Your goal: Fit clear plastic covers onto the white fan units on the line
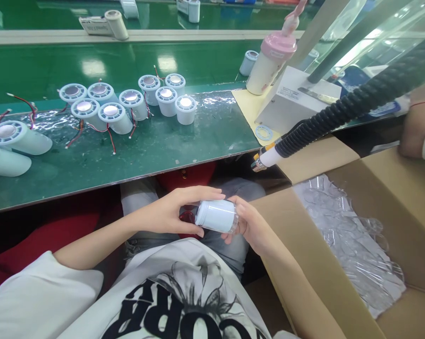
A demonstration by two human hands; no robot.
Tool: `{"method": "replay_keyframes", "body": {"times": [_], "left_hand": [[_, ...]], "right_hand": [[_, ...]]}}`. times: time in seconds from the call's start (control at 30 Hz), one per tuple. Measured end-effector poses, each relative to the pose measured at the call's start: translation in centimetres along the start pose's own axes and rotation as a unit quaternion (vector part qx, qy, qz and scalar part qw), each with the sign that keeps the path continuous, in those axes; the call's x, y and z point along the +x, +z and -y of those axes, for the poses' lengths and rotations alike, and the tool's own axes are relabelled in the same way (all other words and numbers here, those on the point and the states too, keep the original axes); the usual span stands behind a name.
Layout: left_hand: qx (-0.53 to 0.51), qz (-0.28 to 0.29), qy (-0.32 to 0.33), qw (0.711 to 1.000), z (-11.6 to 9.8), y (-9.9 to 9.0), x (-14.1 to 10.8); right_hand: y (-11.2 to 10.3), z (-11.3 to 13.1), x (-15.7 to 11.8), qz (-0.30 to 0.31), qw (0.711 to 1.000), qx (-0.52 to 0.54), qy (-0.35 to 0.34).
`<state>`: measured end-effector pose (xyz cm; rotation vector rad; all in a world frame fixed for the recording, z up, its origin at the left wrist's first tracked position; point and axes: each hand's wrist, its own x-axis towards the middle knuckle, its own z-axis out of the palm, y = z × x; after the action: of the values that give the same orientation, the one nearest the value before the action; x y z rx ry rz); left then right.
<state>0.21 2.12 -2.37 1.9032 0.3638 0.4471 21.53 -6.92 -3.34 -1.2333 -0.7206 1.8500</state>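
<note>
Above my lap I hold a light-blue cylindrical housing that lies on its side, with what looks like a clear plastic cover around it. My left hand grips its left end, fingers over the top and thumb below. Around the right end curl the fingers of my right hand, partly hidden behind the housing. Similar light-blue housings stand on the green bench ahead, several with round silvery tops and thin red and black wires. Two more housings are at the bench's left end.
On the right an open cardboard box holds clear plastic pieces. A black corrugated hose with a nozzle hangs over the bench edge. Behind it are a grey metal stand and a pink-lidded bottle. Another person's arm shows far right.
</note>
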Motion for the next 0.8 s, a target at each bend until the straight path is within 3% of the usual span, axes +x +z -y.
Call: {"method": "replay_keyframes", "body": {"times": [0.27,0.53,0.67,0.73,0.8], "left_hand": [[-0.035,-0.004,-0.006,0.999,-0.03,0.12,0.07],[-0.039,0.001,0.034,0.999,0.21,0.11,0.21],[-0.067,-0.009,0.019,0.998,0.26,0.37,0.20],[-0.098,-0.015,-0.011,0.995,0.15,0.53,0.07],[-0.126,-0.020,-0.046,0.991,-0.09,0.63,-0.09]], "right_hand": [[0.79,0.49,0.01,0.006,0.999,0.025,0.041],[0.79,0.78,-0.04,0.063,0.982,0.090,0.155],[0.79,0.74,0.10,0.080,0.973,0.095,0.196],[0.76,0.50,-0.01,0.086,0.976,0.056,0.192],[0.69,0.14,-0.25,0.054,0.989,-0.023,0.136]]}}
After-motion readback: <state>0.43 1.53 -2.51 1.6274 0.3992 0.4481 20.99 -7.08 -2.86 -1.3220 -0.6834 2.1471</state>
